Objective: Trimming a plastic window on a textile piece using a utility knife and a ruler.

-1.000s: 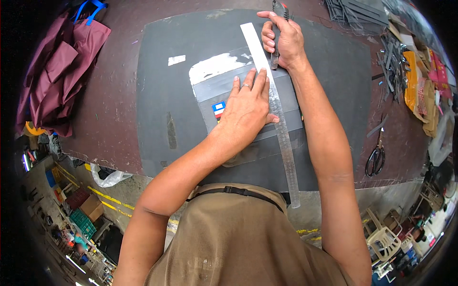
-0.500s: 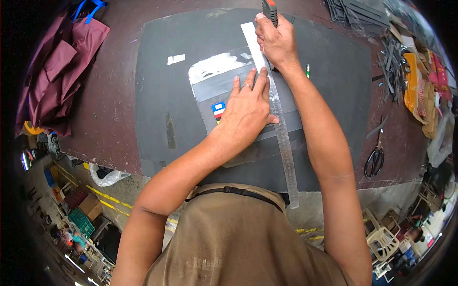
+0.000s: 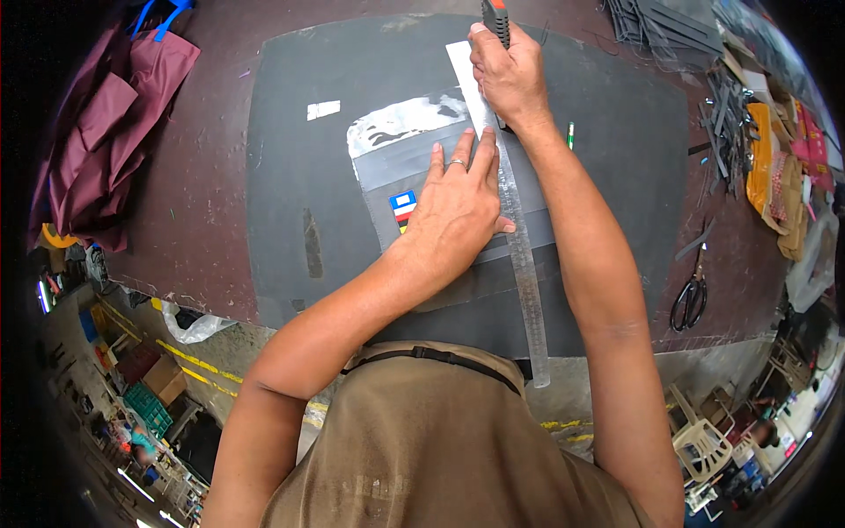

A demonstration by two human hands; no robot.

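While the left hand (image 3: 458,207) lies flat with spread fingers on the grey sheet (image 3: 458,167) and on the edge of the clear ruler (image 3: 515,229), the right hand (image 3: 509,75) is closed in a fist around a utility knife (image 3: 495,18) at the far end of that ruler. The left hand grips nothing; it only presses down. The knife has a dark handle with an orange part, and it stands nearly upright in the grip, its lower end pointing down to the ruler's right edge; the blade itself is hidden by the hand. The ruler is the long thing here: its long axis runs from the far edge of the tabletop (image 3: 211,238) toward the near edge, a little slanted, and its near end passes over the near edge close to the person's body. So the ruler stretches from the knife toward the person, and the left hand is nearer to its middle. Under all lies a dark cutting mat (image 3: 290,132). Black scissors (image 3: 691,295) lie well apart near the right edge, and dark red fabric (image 3: 106,132) is piled at the left edge.
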